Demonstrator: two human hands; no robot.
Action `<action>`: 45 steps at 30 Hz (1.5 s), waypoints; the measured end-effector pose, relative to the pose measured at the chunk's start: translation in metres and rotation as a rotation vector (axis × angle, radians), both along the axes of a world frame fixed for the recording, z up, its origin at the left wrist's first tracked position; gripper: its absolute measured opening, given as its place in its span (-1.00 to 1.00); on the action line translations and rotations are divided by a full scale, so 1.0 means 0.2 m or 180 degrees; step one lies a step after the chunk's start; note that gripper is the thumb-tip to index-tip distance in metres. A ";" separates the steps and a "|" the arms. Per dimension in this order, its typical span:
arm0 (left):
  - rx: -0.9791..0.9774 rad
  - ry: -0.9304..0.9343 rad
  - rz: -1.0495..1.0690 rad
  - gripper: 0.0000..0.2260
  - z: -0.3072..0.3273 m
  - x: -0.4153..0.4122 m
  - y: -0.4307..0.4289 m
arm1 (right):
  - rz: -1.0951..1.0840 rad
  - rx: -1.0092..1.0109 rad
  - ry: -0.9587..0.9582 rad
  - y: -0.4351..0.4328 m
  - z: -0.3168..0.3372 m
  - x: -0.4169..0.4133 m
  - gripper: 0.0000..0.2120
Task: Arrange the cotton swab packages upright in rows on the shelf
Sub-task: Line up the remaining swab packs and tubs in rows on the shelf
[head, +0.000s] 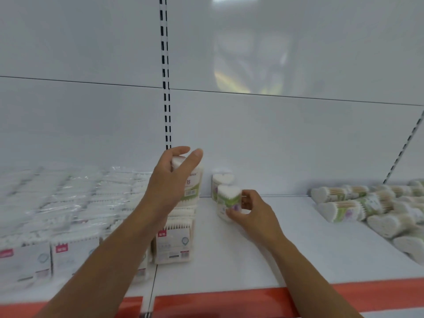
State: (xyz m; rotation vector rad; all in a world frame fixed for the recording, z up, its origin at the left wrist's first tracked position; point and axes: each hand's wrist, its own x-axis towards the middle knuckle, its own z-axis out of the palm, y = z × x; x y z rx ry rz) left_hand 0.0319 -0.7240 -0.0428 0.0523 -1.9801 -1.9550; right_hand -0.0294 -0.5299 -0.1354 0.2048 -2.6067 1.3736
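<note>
My left hand (171,180) holds a tall cotton swab package (191,182) with a green label, lifted above the shelf near the back wall. My right hand (249,210) grips a heart-shaped swab package (227,198) that stands upright on the white shelf (263,253). Right behind that package stands another heart-shaped package (221,180), upright against the back wall. Several more heart-shaped packages (358,205) lie on their sides in a heap at the right.
Flat bags of swabs (66,207) fill the shelf's left half in rows, with one square pack (173,242) standing nearest the middle. A slotted upright (166,88) runs up the back wall. An orange strip (229,301) marks the shelf's front edge.
</note>
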 end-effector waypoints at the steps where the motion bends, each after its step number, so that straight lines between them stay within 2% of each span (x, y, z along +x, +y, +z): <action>1: 0.0068 -0.0010 -0.0005 -0.68 0.00 0.00 -0.01 | -0.0004 0.0043 -0.0031 -0.01 -0.01 -0.01 -0.62; 12: 0.0096 0.0018 -0.0070 -0.68 -0.02 0.03 0.00 | -0.0134 0.0037 -0.0063 -0.09 -0.05 -0.08 -0.53; 16: 0.0061 0.0084 -0.0114 -0.61 -0.04 0.04 0.03 | -0.0023 -0.0250 -0.0036 -0.08 -0.01 -0.01 -0.36; 18: 0.0008 0.0135 -0.0149 -0.54 -0.05 0.04 0.04 | -0.0098 -0.0556 0.0465 -0.10 0.04 0.08 -0.42; 20: 0.0001 0.0193 -0.0211 -0.54 -0.05 0.03 0.06 | 0.0150 -0.0919 0.0756 -0.13 0.11 0.19 -0.51; 23: 0.0014 0.0192 -0.0374 -0.63 -0.07 0.01 0.12 | 0.0739 -0.0921 0.0578 -0.21 0.20 0.31 -0.48; 27: -0.0243 0.0225 -0.0905 -0.62 -0.09 0.01 0.17 | 0.0368 -0.1109 0.0592 -0.19 0.20 0.33 -0.45; 29: -0.0650 0.0149 -0.0990 -0.50 -0.07 0.01 0.14 | 0.0232 -0.1050 0.0473 -0.14 0.16 0.32 -0.47; 30: -0.1126 0.0077 -0.0841 -0.47 -0.06 -0.01 0.10 | 0.0156 -0.1007 0.0400 -0.11 0.14 0.32 -0.47; 33: -0.3109 -0.0200 -0.0178 -0.42 -0.08 -0.08 -0.06 | -0.0124 -0.0741 0.0163 -0.04 0.06 0.28 -0.43; 35: -0.3718 -0.0541 -0.0148 -0.37 -0.12 -0.11 -0.14 | -0.0146 -0.0410 0.0017 -0.05 0.02 0.26 -0.42; 38: -0.4138 -0.0727 -0.0247 -0.35 -0.19 -0.12 -0.16 | -0.0128 -0.0142 -0.0042 -0.08 -0.01 0.22 -0.44; 45: -0.4235 -0.0568 -0.0200 -0.37 -0.25 -0.10 -0.18 | -0.0305 0.0075 0.0062 -0.14 -0.05 0.16 -0.40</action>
